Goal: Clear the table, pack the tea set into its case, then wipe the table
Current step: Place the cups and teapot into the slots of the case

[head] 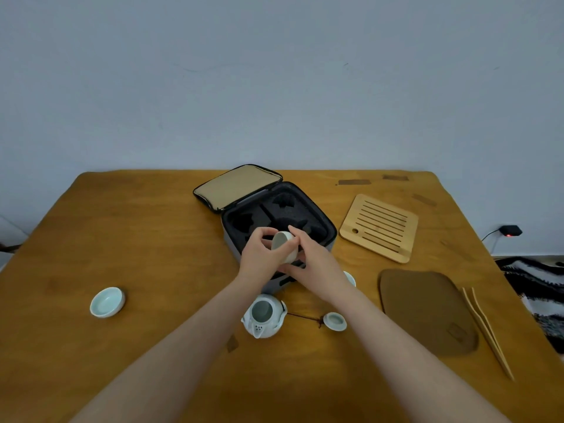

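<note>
A pale celadon tea cup (285, 246), tilted on its side, is held over the near edge of the open case (317, 216). My left hand (262, 254) grips it from the left and my right hand (311, 257) holds it from the right. The case has black foam slots and its beige-lined lid (238, 186) lies open behind it. A lidless teapot (264, 319) stands near me, its lid (335, 321) tied to it by a dark cord. Another cup (106, 302) stands at the left. A third cup (350, 278) peeks out beside my right wrist.
A slatted bamboo tray (380, 227) lies right of the case. Nearer, a brown cloth mat (427, 309) and wooden tongs (488, 331) lie at the right. The wooden table (137, 239) ends at a wall behind. A striped fabric (537, 285) lies off the right edge.
</note>
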Demonstrator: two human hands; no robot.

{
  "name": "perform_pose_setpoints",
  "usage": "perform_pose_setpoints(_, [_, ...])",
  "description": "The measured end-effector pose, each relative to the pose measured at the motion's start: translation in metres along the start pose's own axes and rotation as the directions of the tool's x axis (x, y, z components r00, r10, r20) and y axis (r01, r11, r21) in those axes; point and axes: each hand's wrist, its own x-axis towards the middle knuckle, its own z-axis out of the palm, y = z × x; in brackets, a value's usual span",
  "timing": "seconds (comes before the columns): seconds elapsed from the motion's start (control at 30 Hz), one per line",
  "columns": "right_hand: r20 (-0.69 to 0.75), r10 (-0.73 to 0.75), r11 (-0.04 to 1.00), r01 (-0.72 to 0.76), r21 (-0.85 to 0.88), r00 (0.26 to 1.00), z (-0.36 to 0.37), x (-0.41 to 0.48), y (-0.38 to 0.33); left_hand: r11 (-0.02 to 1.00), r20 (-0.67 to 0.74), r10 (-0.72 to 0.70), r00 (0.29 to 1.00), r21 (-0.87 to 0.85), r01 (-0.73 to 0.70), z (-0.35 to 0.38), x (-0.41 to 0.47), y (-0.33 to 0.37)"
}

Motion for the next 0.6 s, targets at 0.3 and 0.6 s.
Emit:
perform_pose_setpoints(0.3, [-0.054, -0.079, 0.997, 0.079, -0.011, 0.995, -0.010, -0.007, 0.016, 0.995, 0.081, 0.042, 0.996, 0.091, -0.049, 0.010, -0.010, -0.004])
perform_pose_setpoints(0.6, [-0.263, 0.191, 0.980, -0.199, -0.002, 0.945, -0.036, 0.016, 0.054, 0.656, 0.160, 0.229, 0.960, 0.704, -0.273, 0.007, -0.004, -0.057])
